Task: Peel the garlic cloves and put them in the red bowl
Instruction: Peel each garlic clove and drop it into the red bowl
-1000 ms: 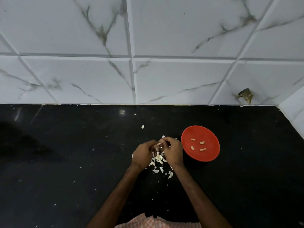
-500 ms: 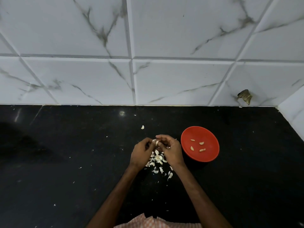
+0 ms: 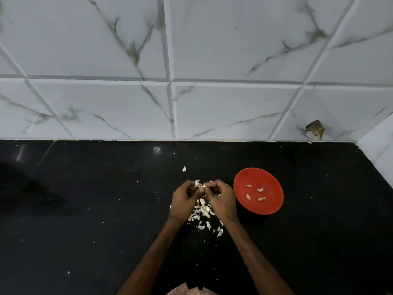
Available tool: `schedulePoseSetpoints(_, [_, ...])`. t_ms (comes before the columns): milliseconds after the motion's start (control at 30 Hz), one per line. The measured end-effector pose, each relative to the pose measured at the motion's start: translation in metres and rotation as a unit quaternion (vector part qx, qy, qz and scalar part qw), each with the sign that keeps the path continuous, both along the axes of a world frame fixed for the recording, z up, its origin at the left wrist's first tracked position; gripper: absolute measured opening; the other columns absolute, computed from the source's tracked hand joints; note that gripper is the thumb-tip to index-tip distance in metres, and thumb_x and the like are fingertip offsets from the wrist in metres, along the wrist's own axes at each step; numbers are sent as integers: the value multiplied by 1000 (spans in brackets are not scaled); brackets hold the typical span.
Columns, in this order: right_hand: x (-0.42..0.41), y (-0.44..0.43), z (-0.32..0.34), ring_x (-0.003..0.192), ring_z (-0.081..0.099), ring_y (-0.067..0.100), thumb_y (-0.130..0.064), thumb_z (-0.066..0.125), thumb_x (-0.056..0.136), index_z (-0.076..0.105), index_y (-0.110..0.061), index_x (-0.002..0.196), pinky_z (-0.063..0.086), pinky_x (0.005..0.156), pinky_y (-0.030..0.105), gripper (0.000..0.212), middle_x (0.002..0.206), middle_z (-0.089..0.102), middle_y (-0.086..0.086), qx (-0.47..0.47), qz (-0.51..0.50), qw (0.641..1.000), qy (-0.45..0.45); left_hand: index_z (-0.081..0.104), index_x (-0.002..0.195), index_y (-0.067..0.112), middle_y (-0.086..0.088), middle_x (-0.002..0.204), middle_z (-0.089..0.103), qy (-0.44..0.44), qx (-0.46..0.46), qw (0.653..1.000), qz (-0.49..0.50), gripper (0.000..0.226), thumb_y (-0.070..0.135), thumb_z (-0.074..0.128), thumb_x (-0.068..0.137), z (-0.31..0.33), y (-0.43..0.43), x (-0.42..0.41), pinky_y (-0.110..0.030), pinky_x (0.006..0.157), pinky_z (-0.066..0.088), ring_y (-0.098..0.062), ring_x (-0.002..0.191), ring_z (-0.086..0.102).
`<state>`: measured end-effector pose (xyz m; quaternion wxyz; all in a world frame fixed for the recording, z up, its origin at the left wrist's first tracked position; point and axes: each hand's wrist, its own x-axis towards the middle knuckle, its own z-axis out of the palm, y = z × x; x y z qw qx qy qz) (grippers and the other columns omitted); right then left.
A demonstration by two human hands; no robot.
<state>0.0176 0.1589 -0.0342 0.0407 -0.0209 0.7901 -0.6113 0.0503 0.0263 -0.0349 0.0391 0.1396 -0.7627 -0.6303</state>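
Observation:
Both hands meet over the black counter, just left of the red bowl. My left hand and my right hand pinch one garlic clove between their fingertips, with a bit of white skin sticking up from it. Several peeled cloves lie inside the bowl. A pile of white garlic skins and cloves lies on the counter under and between my hands, partly hidden by them.
A single piece of garlic skin lies behind the hands, and small flakes are scattered over the counter. The white marbled tile wall rises at the counter's back edge and turns a corner at the right.
Both hands have shifted slightly away from me while working the clove between the fingertips. The bowl and its cloves are unchanged.

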Motion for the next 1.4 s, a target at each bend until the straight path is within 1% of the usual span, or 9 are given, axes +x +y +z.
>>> schedulePoseSetpoints(167, [3, -4, -1, 76, 71, 6, -11, 77, 85, 75, -13, 80, 56, 74, 25, 6, 76, 74, -8, 46, 3, 998, 38, 73, 94, 15, 1, 89, 76, 20, 35, 998, 41, 10, 6, 72, 91, -6, -4, -1, -31, 76, 59, -14, 84, 73])
schedulePoseSetpoints(300, [2, -5, 1, 73, 73, 10, -23, 79, 85, 78, -17, 80, 61, 76, 38, 7, 75, 75, -9, 38, 20, 999, 10, 73, 94, 18, -1, 78, 72, 9, 73, 995, 63, 11, 8, 68, 95, -10, -2, 2, -31, 53, 49, -11, 61, 62])
schedulePoseSetpoints(433, [2, -6, 4, 70, 74, 13, -43, 67, 75, 79, -18, 80, 61, 73, 48, 28, 73, 75, -7, 32, 18, 999, -7, 72, 96, 13, -8, 76, 71, -1, 105, 992, 64, 12, 5, 63, 98, -9, 0, 3, -33, 50, 52, -21, 60, 66])
schedulePoseSetpoints(600, [3, -7, 7, 63, 72, 9, -20, 75, 84, 80, -15, 78, 61, 67, 45, 9, 67, 74, -9, 68, 7, 998, 9, 72, 98, 7, -6, 79, 75, 7, 62, 997, 54, 13, 0, 62, 97, 0, 6, 4, -29, 52, 57, -15, 66, 72])
schedulePoseSetpoints(733, [2, -8, 11, 63, 71, 6, -20, 80, 83, 79, -16, 77, 61, 66, 40, 8, 67, 73, -8, 80, -12, 997, 17, 73, 101, 9, -7, 87, 77, 9, 77, 996, 42, 13, 1, 65, 96, 1, 5, 3, -38, 59, 62, -24, 76, 75])
schedulePoseSetpoints(1000, [0, -7, 12, 62, 70, 7, -20, 79, 83, 79, -15, 78, 60, 66, 40, 7, 68, 74, -6, 100, 21, 995, 4, 74, 94, 8, -12, 90, 77, -15, 126, 990, 58, 19, -8, 64, 93, -2, 3, 3, -34, 58, 60, -32, 78, 74])
schedulePoseSetpoints(1133, [2, -8, 11, 67, 72, 8, -19, 77, 85, 78, -15, 81, 61, 71, 41, 6, 71, 74, -7, 85, 5, 996, -2, 72, 108, 11, -12, 95, 76, -6, 143, 987, 72, 22, -3, 69, 91, -4, 0, 2, -42, 67, 62, -34, 84, 75])
schedulePoseSetpoints(1267, [3, -9, 7, 73, 74, 11, -21, 73, 87, 78, -16, 84, 62, 74, 46, 8, 75, 75, -6, 55, 2, 998, -13, 59, 106, 9, -19, 91, 73, -14, 165, 978, 124, 23, -2, 71, 90, -4, 2, 4, -37, 56, 58, -29, 70, 73])
schedulePoseSetpoints(1400, [5, -9, 10, 71, 73, 8, -17, 73, 88, 77, -14, 84, 62, 72, 41, 8, 74, 75, -6, 65, 6, 998, 3, 66, 97, 11, -13, 82, 73, -9, 122, 986, 117, 10, 4, 72, 91, -2, 3, 5, -36, 53, 58, -23, 65, 72])
